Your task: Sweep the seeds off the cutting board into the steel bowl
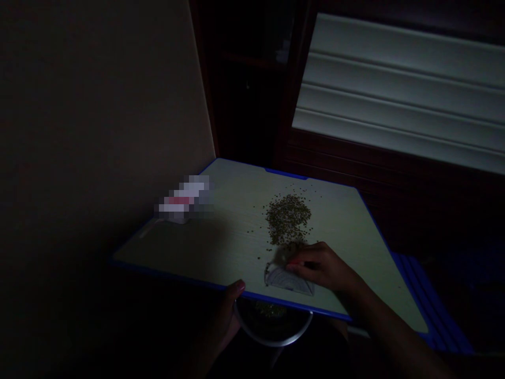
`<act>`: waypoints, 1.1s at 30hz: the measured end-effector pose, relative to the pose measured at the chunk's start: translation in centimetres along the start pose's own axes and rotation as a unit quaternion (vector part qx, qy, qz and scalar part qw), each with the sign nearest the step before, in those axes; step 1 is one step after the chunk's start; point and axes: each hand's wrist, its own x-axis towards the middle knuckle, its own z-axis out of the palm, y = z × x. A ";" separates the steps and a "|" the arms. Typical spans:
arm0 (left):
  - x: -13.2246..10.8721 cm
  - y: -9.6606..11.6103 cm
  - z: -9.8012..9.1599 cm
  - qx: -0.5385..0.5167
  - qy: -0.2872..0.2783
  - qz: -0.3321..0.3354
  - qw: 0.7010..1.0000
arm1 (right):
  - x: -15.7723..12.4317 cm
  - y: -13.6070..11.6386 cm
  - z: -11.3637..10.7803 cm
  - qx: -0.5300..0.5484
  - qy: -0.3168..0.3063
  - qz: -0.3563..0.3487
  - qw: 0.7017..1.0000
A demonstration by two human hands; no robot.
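Observation:
A pile of small dark seeds (289, 218) lies on a pale board with a blue rim (236, 231). My right hand (324, 267) rests on the board just below the pile, fingers pressed together on a flat semicircular clear piece (287, 279). My left hand (228, 316) is below the board's near edge, its fingers wrapped round the rim of a round metal bowl (272, 323). The bowl sits under the edge and holds some seeds.
A blurred white and red object (184, 202) lies on the board's far left part. A beige wall (98, 116) stands at the left, dark wooden furniture (252, 79) behind. A blue slatted seat (434, 300) is at the right. The scene is very dim.

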 end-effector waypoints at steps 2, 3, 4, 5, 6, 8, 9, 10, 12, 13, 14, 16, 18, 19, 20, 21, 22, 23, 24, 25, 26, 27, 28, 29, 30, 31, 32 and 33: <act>0.1 0.0 -0.1 0.001 -0.006 -0.005 1.000 | 0.0 0.1 0.0 0.005 -0.009 -0.007 1.000; 0.1 0.0 -0.1 0.000 -0.015 -0.007 1.000 | 0.0 0.1 0.0 0.009 -0.013 -0.008 1.000; 0.1 0.0 -0.2 0.000 -0.025 -0.011 1.000 | 0.0 0.1 0.0 0.013 -0.016 -0.008 1.000; 0.0 0.0 -0.2 0.003 -0.031 -0.014 0.999 | 0.0 0.1 0.0 0.018 -0.020 -0.008 1.000; 0.0 0.0 -0.2 0.008 -0.036 -0.013 0.999 | 0.0 0.0 -0.1 0.022 -0.023 -0.007 0.999; 0.0 0.0 -0.1 0.021 -0.036 -0.016 0.999 | 0.0 -0.1 -0.1 0.030 -0.028 -0.007 0.999; -0.1 0.1 0.0 0.025 -0.030 -0.017 0.999 | 0.0 -0.1 -0.2 0.034 -0.030 -0.007 0.999; -0.1 0.1 0.0 0.027 -0.024 -0.015 0.999 | 0.0 -0.2 -0.2 0.037 -0.034 -0.009 0.999; -0.2 0.1 0.2 0.024 -0.009 -0.013 1.000 | 0.0 -0.3 -0.2 0.045 -0.039 -0.015 0.998; -0.2 0.1 0.2 0.021 -0.003 -0.011 1.000 | 0.0 -0.3 -0.2 0.049 -0.039 -0.018 0.998; -0.1 0.1 0.2 0.019 0.000 -0.006 1.000 | 0.0 -0.4 -0.3 0.052 -0.036 -0.021 0.998; 0.0 0.0 0.1 0.012 -0.013 -0.006 1.000 | -0.1 -0.4 -0.3 0.057 -0.030 -0.027 0.998; 0.2 0.0 -0.1 0.003 -0.037 -0.014 0.999 | -0.1 -0.4 -0.3 0.059 -0.028 -0.028 0.997; 0.2 0.0 -0.1 -0.001 -0.040 -0.013 0.999 | -0.1 -0.4 -0.2 0.057 -0.027 -0.025 0.998; 0.3 -0.1 -0.2 -0.004 -0.038 -0.011 0.999 | -0.2 -0.3 -0.2 0.051 -0.024 -0.019 0.998; 0.3 -0.1 -0.2 -0.004 -0.029 -0.008 1.000 | -0.2 -0.2 -0.2 0.042 -0.018 -0.008 0.999; 0.3 -0.1 -0.2 -0.003 -0.018 -0.002 1.000 | -0.2 -0.1 -0.1 0.030 -0.010 0.003 0.999; 0.3 -0.1 -0.2 -0.003 -0.010 0.003 1.000 | -0.2 0.0 -0.1 0.019 -0.002 0.015 1.000; 0.3 -0.1 -0.2 -0.003 -0.007 0.006 1.000 | -0.2 0.2 -0.1 0.010 0.006 0.025 1.000; 0.3 -0.1 -0.2 -0.005 -0.009 0.006 1.000 | -0.2 0.2 -0.1 0.004 0.013 0.034 0.999; 0.3 -0.2 -0.2 -0.007 -0.013 0.002 1.000 | -0.2 0.3 -0.1 -0.001 0.019 0.040 0.999; 0.3 -0.2 -0.2 -0.010 -0.015 0.001 1.000 | -0.2 0.3 -0.1 -0.005 0.023 0.044 0.999; 0.3 -0.2 -0.3 -0.010 -0.015 -0.001 1.000 | -0.1 0.3 -0.2 -0.009 0.029 0.050 0.998; 0.3 -0.2 -0.4 -0.008 -0.014 -0.004 1.000 | -0.1 0.3 -0.2 -0.015 0.035 0.055 0.998; 0.3 -0.2 -0.4 -0.006 -0.012 -0.005 1.000 | -0.1 0.3 -0.2 -0.020 0.042 0.060 0.997; 0.3 -0.2 -0.5 -0.004 -0.011 -0.006 1.000 | 0.0 0.3 -0.2 -0.025 0.048 0.064 0.996; 0.3 -0.2 -0.5 -0.004 -0.012 -0.006 1.000 | 0.0 0.2 -0.3 -0.029 0.053 0.067 0.996; 0.3 -0.2 -0.6 -0.005 -0.015 -0.004 1.000 | 0.0 0.2 -0.3 -0.031 0.055 0.069 0.996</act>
